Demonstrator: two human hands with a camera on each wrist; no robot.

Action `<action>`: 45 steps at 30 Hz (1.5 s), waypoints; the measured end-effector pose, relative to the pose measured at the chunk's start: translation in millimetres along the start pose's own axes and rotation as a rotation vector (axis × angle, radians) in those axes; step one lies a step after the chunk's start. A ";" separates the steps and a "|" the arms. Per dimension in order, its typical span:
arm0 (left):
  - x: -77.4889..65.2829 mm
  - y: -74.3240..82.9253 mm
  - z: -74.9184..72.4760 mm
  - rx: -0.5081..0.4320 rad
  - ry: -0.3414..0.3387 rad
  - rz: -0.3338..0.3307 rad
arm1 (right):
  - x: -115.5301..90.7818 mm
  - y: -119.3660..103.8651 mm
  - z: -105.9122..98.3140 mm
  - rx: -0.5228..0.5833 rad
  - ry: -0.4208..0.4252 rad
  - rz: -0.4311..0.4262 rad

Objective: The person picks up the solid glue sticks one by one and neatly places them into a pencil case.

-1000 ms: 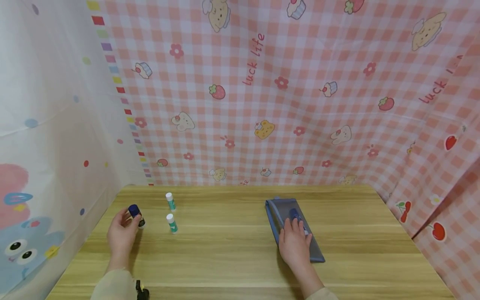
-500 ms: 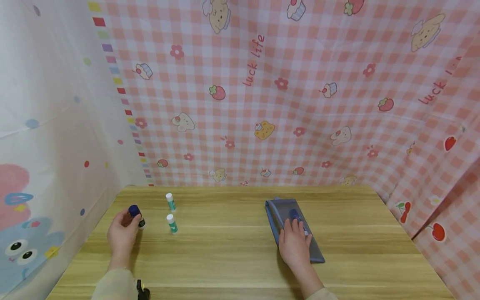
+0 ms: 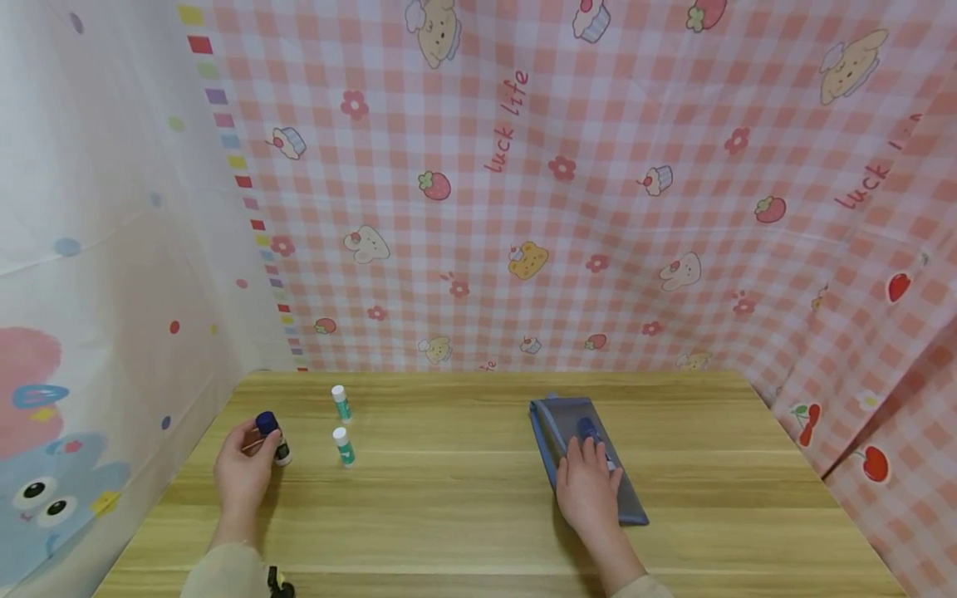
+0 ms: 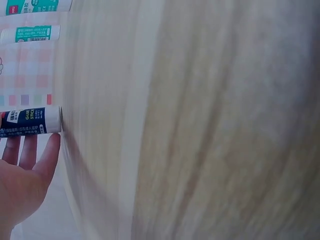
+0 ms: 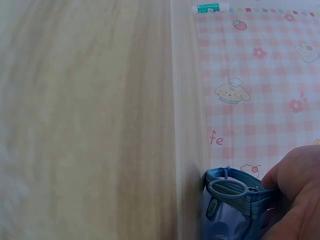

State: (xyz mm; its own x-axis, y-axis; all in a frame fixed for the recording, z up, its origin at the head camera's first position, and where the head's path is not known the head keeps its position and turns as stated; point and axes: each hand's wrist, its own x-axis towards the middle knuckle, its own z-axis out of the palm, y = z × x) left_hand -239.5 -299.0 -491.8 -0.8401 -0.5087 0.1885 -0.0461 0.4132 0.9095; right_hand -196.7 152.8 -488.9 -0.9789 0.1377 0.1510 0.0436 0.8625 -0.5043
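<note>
At the table's left, my left hand holds an upright glue stick with a navy cap between thumb and fingers. In the left wrist view, the glue stick has its white base right at the tabletop. On the right side, my right hand rests with fingers extended on a flat blue-grey zip pouch. A navy-capped stick shows by its fingertips, partly hidden by the hand. The pouch's zipper end shows in the right wrist view, beside the right hand.
Two green glue sticks with white caps, a farther one and a nearer one, stand right of my left hand. A small black object lies by the left sleeve. A checked curtain hangs behind the wooden table.
My left hand has lowered the navy glue stick slightly toward the tabletop. The right hand and the pouch stay where they were.
</note>
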 end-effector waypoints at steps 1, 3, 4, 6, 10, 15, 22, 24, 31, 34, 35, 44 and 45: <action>-0.2 -0.2 -0.2 0.001 -0.003 0.000 | 0.0 0.2 0.1 0.001 0.000 0.000; -0.6 -0.7 -0.7 0.006 -0.004 0.005 | -0.2 0.3 0.2 0.001 0.002 0.001; -0.6 -1.2 -1.0 0.008 -0.002 0.007 | -0.3 0.6 0.1 0.002 0.002 0.001; -0.6 -2.3 -1.4 0.004 -0.002 0.022 | -0.5 0.4 0.0 0.003 0.004 -0.001; 0.3 -4.7 -1.8 -0.003 -0.008 0.044 | -0.8 -0.2 -0.3 0.003 0.003 -0.006; -0.9 -5.3 -3.4 -0.004 -0.013 0.021 | -0.8 -0.2 -0.1 0.000 0.002 -0.005; -2.5 -3.3 -6.3 -0.023 -0.035 -0.011 | -0.6 -0.1 0.1 -0.002 0.000 -0.003; -2.9 -1.7 -7.2 -0.042 -0.046 -0.024 | -0.6 -0.2 -0.1 0.001 0.001 -0.003; -3.7 5.7 -10.9 -0.163 -0.074 -0.092 | -0.2 -0.4 -1.6 0.003 -0.008 0.003; -5.0 11.2 -13.5 -0.195 -0.072 -0.110 | -0.3 -0.5 -2.0 0.002 -0.012 0.004; -5.5 13.1 -14.4 -0.202 -0.072 -0.109 | -0.4 -0.5 -2.1 0.003 -0.012 0.004; -9.1 26.5 -16.5 -0.306 -0.062 -0.114 | 0.0 -0.8 -1.4 0.004 -0.011 0.007; -9.3 27.9 -16.1 -0.312 -0.061 -0.109 | 0.2 -0.7 -1.2 0.003 -0.011 0.008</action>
State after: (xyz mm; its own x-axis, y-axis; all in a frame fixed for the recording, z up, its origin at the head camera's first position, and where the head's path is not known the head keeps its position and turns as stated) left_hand -224.2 -294.9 -462.3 -0.8708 -0.4867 0.0701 0.0227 0.1027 0.9945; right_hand -196.6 152.8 -487.5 -0.9806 0.1392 0.1379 0.0506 0.8599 -0.5079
